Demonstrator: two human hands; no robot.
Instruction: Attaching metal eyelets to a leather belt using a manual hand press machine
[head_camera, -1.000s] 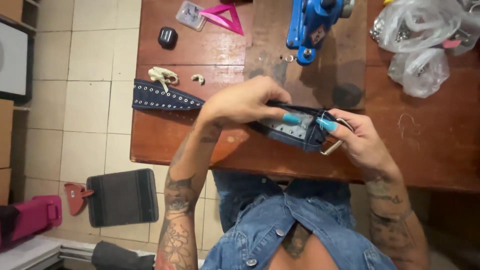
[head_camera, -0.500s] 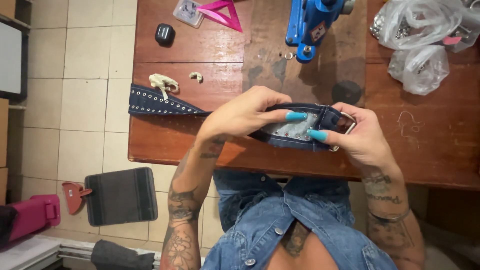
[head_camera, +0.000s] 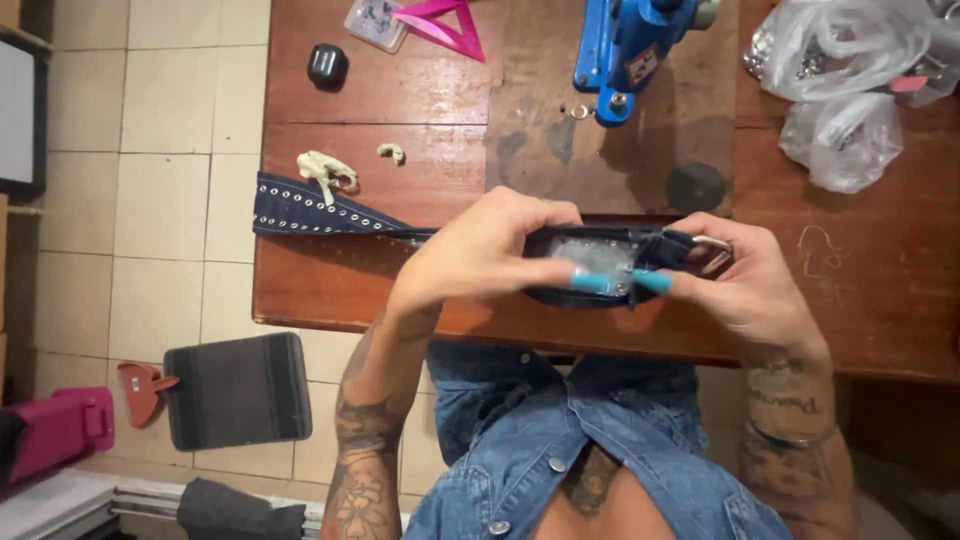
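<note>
So both hands are on a dark blue denim belt (head_camera: 330, 212) studded with rows of small metal eyelets; the left hand (head_camera: 490, 255) is curled over the top of the strap with fingers wrapped down the near side, closed on it; the right hand (head_camera: 745, 285) grips the buckle end, thumb and fingers pinched around it, long turquoise nails meeting near the middle; the silvery metal buckle (head_camera: 712, 252) pokes out by the right fingers; the belt's long axis runs left to right over the front part of the worn reddish wooden table (head_camera: 420, 290), buckle end to the right and held up off the wood, the free tail trailing left and lying flat near the table's left edge; further back there's a glossy blue metal press (head_camera: 640, 45), crinkly clear plastic bags (head_camera: 845, 70) of small hardware, a pink plastic triangle (head_camera: 440, 22) and a small black rounded object (head_camera: 327, 65); just behind the tail sit pale crumpled scraps (head_camera: 325, 172).
</note>
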